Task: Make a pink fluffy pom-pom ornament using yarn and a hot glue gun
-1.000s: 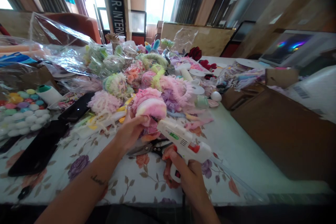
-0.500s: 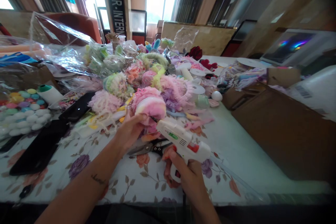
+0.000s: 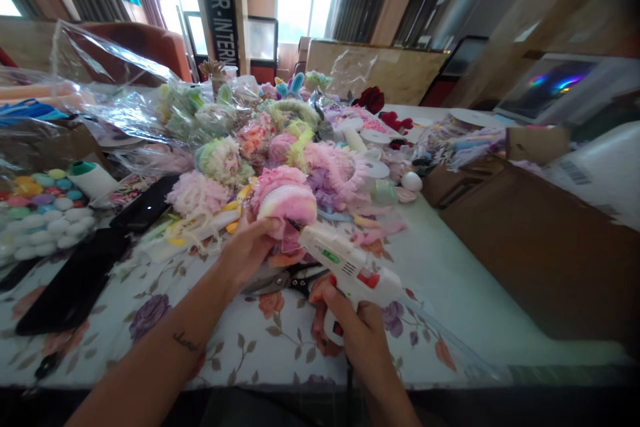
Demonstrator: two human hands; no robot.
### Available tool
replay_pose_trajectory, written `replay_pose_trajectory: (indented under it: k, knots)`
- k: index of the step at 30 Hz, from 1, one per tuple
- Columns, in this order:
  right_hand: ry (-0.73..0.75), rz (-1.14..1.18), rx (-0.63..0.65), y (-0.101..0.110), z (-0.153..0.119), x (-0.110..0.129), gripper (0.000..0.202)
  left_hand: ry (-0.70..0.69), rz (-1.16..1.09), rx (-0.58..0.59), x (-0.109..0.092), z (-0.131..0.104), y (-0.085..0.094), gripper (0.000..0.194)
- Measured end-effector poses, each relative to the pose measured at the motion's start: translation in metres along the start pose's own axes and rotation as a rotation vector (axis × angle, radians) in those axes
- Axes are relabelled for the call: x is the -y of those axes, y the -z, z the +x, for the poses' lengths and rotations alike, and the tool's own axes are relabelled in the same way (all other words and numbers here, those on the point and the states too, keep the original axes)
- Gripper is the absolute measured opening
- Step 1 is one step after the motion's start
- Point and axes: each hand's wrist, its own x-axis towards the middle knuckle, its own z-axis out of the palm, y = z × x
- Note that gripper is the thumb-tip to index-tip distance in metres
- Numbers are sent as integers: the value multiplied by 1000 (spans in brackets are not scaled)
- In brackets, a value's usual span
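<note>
Near the middle of the head view, my left hand (image 3: 254, 240) is closed on a pink ruffled piece (image 3: 287, 203) with a pale yellow and pink band. My right hand (image 3: 345, 317) is wrapped round the handle of a white hot glue gun (image 3: 345, 263). The gun's dark nozzle tip touches or nearly touches the lower right side of the pink piece. Pliers or shears (image 3: 285, 280) with black handles lie on the flowered cloth (image 3: 230, 347), below the piece and partly behind the glue gun.
Yarn, ribbons and plastic wrap are heaped behind my hands. On the left lie a black phone (image 3: 75, 280), another dark device (image 3: 145, 203) and pompoms (image 3: 45, 230). A brown cardboard box (image 3: 540, 247) stands at the right. A white ball (image 3: 411, 181) rests near its left corner.
</note>
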Motion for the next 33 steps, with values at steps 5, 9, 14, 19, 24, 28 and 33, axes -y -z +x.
replay_pose_trajectory:
  k: [5, 9, 14, 19, 24, 28, 33]
  knots:
    - [-6, -9, -6, 0, -1, 1, 45, 5, 19, -14, -1, 1, 0, 54]
    - [-5, -23, -7, 0, -1, 1, 45, 8, 15, -15, -1, 0, 0, 51]
    - [-3, -14, -7, 0, 0, -2, 46, 13, 3, -11, 0, 1, 0, 46]
    - [-2, -22, -15, 0, -1, 0, 47, 20, -4, -17, 0, 1, 2, 42]
    - [-5, -25, -10, 0, -1, 1, 47, 17, -9, -8, 0, 1, 1, 40]
    - [16, -11, -32, -1, -1, -1, 49, 14, -11, -10, 0, 0, 1, 41]
    - [-1, -12, -16, -1, -1, 0, 46, 29, -12, -9, 0, 2, 2, 34]
